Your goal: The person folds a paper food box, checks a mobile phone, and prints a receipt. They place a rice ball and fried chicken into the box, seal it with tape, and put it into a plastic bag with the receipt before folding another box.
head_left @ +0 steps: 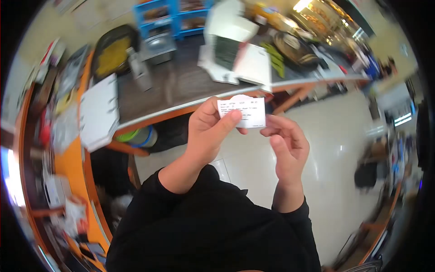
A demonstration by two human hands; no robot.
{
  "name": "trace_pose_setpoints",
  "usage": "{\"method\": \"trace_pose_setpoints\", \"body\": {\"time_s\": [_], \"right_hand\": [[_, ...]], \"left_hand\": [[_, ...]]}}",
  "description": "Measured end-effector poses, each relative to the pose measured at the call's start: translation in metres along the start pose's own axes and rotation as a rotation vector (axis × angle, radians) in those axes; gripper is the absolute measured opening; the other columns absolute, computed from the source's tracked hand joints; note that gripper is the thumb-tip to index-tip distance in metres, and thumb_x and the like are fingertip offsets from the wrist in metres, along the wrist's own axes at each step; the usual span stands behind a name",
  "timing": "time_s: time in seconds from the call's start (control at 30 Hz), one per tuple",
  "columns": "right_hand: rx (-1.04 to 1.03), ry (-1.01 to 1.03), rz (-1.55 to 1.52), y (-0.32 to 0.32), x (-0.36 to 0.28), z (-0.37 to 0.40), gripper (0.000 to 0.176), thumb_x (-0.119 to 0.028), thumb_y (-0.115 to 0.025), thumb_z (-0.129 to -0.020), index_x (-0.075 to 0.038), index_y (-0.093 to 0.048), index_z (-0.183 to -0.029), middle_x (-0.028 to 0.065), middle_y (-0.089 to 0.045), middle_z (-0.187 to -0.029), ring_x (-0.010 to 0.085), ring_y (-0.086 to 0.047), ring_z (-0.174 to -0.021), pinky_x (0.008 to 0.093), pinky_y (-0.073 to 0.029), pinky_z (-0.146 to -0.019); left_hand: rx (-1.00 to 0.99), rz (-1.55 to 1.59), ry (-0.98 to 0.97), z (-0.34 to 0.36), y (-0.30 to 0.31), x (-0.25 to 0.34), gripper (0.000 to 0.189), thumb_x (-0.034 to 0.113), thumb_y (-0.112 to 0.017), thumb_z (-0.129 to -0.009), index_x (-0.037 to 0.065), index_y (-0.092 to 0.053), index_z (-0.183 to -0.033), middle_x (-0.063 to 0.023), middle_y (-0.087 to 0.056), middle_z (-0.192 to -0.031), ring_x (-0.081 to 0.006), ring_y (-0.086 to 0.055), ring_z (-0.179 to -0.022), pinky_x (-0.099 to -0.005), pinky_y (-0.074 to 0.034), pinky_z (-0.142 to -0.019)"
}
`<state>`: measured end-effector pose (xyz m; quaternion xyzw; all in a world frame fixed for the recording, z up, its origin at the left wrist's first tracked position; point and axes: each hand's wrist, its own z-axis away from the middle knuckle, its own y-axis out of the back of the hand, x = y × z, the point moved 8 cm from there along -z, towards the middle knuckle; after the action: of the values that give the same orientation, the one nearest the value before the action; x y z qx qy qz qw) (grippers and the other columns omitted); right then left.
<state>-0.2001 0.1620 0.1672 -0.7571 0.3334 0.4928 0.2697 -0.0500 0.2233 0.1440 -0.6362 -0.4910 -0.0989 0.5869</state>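
A small white printed label (254,119) with several lines of dark text is held up in front of my body. My left hand (207,129) is closed on its left part, thumb across the front and fingers behind. Behind the label's upper edge a rounded white piece shows. Just off the label's right edge is my right hand (290,147), its fingers loosely curled and the thumb apart from them, with nothing seen between them. The fingertips come right up to the label's lower right corner.
Beyond my hands runs a dark worktop (181,81) with an orange edge. On it are a metal container (158,47), an opened white box (253,63), a stack of white sheets (99,111) and a black tray (113,52) with yellow contents. Blue racks (174,18) stand behind.
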Motion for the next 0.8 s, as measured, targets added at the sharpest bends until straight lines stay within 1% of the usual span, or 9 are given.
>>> {"method": "trace_pose_setpoints", "body": {"time_s": [0.2, 0.3, 0.4, 0.47, 0.5, 0.6, 0.63, 0.73, 0.8], "right_hand": [[0.315, -0.083, -0.078, 0.149, 0.012, -0.014, 0.016, -0.003, -0.066, -0.087, 0.004, -0.063, -0.101, 0.009, -0.068, -0.09, 0.0128, -0.062, -0.077, 0.0256, -0.048, -0.073], [0.574, -0.056, -0.077, 0.247, 0.017, -0.026, 0.01, -0.004, -0.066, -0.087, 0.003, -0.063, -0.094, 0.0087, -0.068, -0.087, 0.0115, -0.062, -0.075, 0.0237, -0.049, -0.069], [0.734, -0.082, -0.102, 0.325, 0.028, -0.033, 0.011, -0.004, -0.067, -0.086, 0.003, -0.064, -0.095, 0.0087, -0.068, -0.087, 0.0114, -0.062, -0.074, 0.0245, -0.05, -0.07], [0.781, -0.036, -0.047, 0.382, 0.017, -0.04, 0.012, -0.004, -0.067, -0.086, 0.003, -0.064, -0.095, 0.0084, -0.068, -0.087, 0.0116, -0.061, -0.075, 0.0249, -0.05, -0.071], [0.821, -0.036, -0.035, 0.401, 0.016, -0.034, 0.012, -0.004, -0.067, -0.086, 0.003, -0.064, -0.095, 0.0083, -0.068, -0.087, 0.0117, -0.061, -0.075, 0.0251, -0.05, -0.071], [0.918, -0.019, -0.037, 0.463, 0.012, -0.024, 0.013, -0.004, -0.067, -0.086, 0.003, -0.065, -0.097, 0.0083, -0.068, -0.088, 0.012, -0.061, -0.078, 0.0259, -0.051, -0.072], [0.944, 0.003, -0.016, 0.472, 0.017, -0.022, 0.013, -0.003, -0.064, -0.087, 0.004, -0.065, -0.097, 0.0077, -0.067, -0.089, 0.0116, -0.061, -0.08, 0.025, -0.049, -0.072], [0.944, 0.035, 0.017, 0.537, 0.016, -0.019, 0.012, -0.002, -0.061, -0.087, 0.004, -0.064, -0.097, 0.0061, -0.066, -0.088, 0.0107, -0.06, -0.08, 0.0237, -0.047, -0.071], [0.878, -0.021, 0.039, 0.578, 0.022, -0.022, 0.012, -0.002, -0.06, -0.087, 0.004, -0.064, -0.097, 0.0051, -0.065, -0.088, 0.01, -0.06, -0.081, 0.023, -0.046, -0.071]], "left_hand": [[-0.328, 0.038, 0.24, -0.069, -0.096, -0.149, 0.008, 0.006, -0.06, -0.092, 0.0, -0.057, -0.097, -0.0122, -0.067, -0.096, -0.0146, -0.063, -0.083, -0.0296, -0.053, -0.072], [-0.468, 0.117, 0.353, -0.114, -0.15, -0.224, 0.009, 0.007, -0.059, -0.093, -0.001, -0.058, -0.096, -0.0112, -0.066, -0.092, -0.0145, -0.063, -0.083, -0.0298, -0.052, -0.076], [-0.627, 0.155, 0.467, -0.159, -0.191, -0.291, 0.01, 0.009, -0.058, -0.094, -0.001, -0.058, -0.097, -0.0104, -0.066, -0.092, -0.014, -0.063, -0.084, -0.0295, -0.051, -0.078], [-0.68, 0.141, 0.535, -0.191, -0.231, -0.341, 0.011, 0.01, -0.057, -0.095, -0.001, -0.059, -0.098, -0.01, -0.066, -0.091, -0.0135, -0.062, -0.086, -0.0288, -0.051, -0.079], [-0.715, 0.152, 0.615, -0.202, -0.25, -0.364, 0.012, 0.01, -0.056, -0.095, -0.001, -0.059, -0.098, -0.0089, -0.065, -0.091, -0.0122, -0.061, -0.087, -0.0273, -0.049, -0.079], [-0.904, 0.113, 0.75, -0.217, -0.316, -0.416, 0.012, 0.01, -0.057, -0.095, -0.001, -0.06, -0.097, -0.0069, -0.065, -0.091, -0.0111, -0.06, -0.087, -0.0257, -0.048, -0.08], [-0.953, 0.139, 0.816, -0.22, -0.322, -0.431, 0.012, 0.01, -0.058, -0.094, -0.001, -0.061, -0.097, -0.0048, -0.064, -0.09, -0.01, -0.059, -0.086, -0.0246, -0.047, -0.08], [-1.082, 0.096, 0.975, -0.228, -0.368, -0.492, 0.012, 0.009, -0.061, -0.092, -0.001, -0.061, -0.097, -0.0037, -0.064, -0.089, -0.009, -0.059, -0.085, -0.0239, -0.047, -0.078], [-1.161, 0.008, 1.012, -0.235, -0.395, -0.524, 0.012, 0.01, -0.062, -0.091, 0.0, -0.061, -0.097, -0.0037, -0.064, -0.088, -0.0086, -0.059, -0.082, -0.0237, -0.046, -0.077]]}}
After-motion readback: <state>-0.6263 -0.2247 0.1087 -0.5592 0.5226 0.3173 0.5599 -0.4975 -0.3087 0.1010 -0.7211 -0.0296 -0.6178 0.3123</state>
